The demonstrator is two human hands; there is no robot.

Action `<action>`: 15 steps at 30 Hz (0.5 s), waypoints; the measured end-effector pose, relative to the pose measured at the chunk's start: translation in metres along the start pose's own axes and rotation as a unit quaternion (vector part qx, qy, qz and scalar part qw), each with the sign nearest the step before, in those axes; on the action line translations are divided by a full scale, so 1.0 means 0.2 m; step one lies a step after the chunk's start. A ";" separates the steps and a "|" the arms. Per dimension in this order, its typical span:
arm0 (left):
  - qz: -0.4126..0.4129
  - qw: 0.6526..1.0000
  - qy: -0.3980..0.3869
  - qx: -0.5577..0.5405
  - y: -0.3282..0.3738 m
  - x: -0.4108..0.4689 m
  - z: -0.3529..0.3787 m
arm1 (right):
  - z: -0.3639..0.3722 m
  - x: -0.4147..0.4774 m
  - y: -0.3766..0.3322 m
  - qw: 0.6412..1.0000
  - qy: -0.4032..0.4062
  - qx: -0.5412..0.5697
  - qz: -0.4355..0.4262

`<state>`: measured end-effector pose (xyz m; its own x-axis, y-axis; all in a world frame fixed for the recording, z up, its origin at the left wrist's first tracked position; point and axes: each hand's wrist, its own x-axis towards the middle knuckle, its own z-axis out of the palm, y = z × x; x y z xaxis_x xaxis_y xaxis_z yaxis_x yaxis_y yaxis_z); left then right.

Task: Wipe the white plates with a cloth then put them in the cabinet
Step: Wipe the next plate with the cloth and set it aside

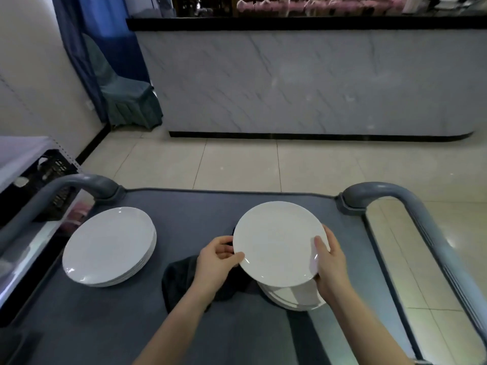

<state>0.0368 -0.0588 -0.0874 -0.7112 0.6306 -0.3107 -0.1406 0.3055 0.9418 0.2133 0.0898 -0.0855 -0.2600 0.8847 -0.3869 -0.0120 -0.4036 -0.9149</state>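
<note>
One grey service cart [200, 206] with two curved handles, one at its far-left corner [87, 181] and one at its far-right corner [390, 191]. One white plate [276, 243] is held up above the cart's right half, face up, slightly tilted. Two hands are on it. The left hand [216, 259] pinches the left rim, thumb on top, fingers curled under. The right hand [330, 262] grips the right rim, thumb lying on the plate's face, fingers wrapped behind the edge.

Two plate stacks are on the cart top. The left stack [109, 246] sits on the cart's left half, several plates high; exact count unclear. The right stack [292, 296] sits directly below the held plate and is mostly hidden by it; count unclear.

One dark cloth [179, 280] is bunched at the cart's middle, under the left hand and wrist and touching the right stack. Cannot tell whether the left fingers also hold it.

One black plastic crate [50, 175] stands off the cart's left side. One marble-look counter [290, 83] lies beyond the cart's far edge, across a tiled floor [237, 164]. One covered chair [126, 96] stands beyond the cart's far-left corner.
</note>
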 end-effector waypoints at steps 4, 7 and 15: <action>0.026 0.998 -0.020 0.051 -0.06 0.03 -0.24 | 0.10 -0.03 -0.03 1.000 -0.006 -0.017 0.012; 0.041 0.985 0.059 0.159 -0.15 0.06 -0.44 | 0.16 -0.03 -0.02 0.999 -0.029 -0.029 0.021; 0.072 0.911 0.035 0.404 -0.37 0.20 -0.62 | 0.30 -0.07 0.06 0.995 -0.067 -0.057 0.048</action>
<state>-0.0678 -0.1450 -0.1545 -0.7283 0.6673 -0.1558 0.4902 0.6663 0.5619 0.1591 0.0584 -0.0851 -0.3814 0.8011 -0.4613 0.1269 -0.4489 -0.8845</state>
